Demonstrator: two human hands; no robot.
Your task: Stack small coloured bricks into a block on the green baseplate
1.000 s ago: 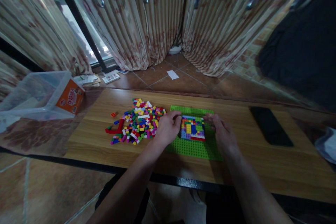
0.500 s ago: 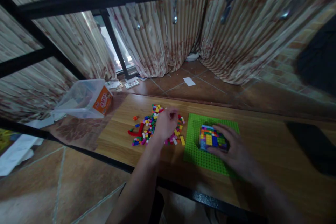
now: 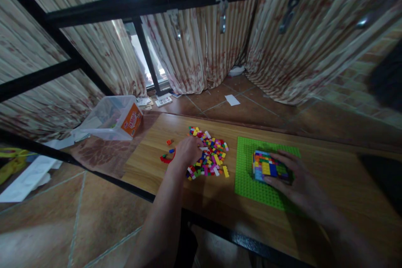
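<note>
Patterned curtains (image 3: 194, 58) are hanging behind a wooden desk (image 3: 147, 155), and a clear plastic box (image 3: 109, 135) with an orange label (image 3: 131, 120) is standing beyond the desk's left end. A pile of small toy bricks (image 3: 216, 161) is lying on the desk, to the left of a green baseplate (image 3: 244, 178); this spacing is presumably keeping loose bricks off the plate while leaving both within reach. A multicoloured brick block (image 3: 265, 169) is sitting over the plate; whether it is resting there or being held slightly above is not showing clearly. The right hand (image 3: 295, 173) is gripping the block, its thumb lying along the near side and its fingers along the far side, a hold that is probably steadying the block while leaving much of its top exposed. The left hand (image 3: 187, 150) is hovering low over the pile with curled fingers; a white brick (image 3: 204, 148) is showing beside the fingertips, but whether they are pinching it cannot be told.
</note>
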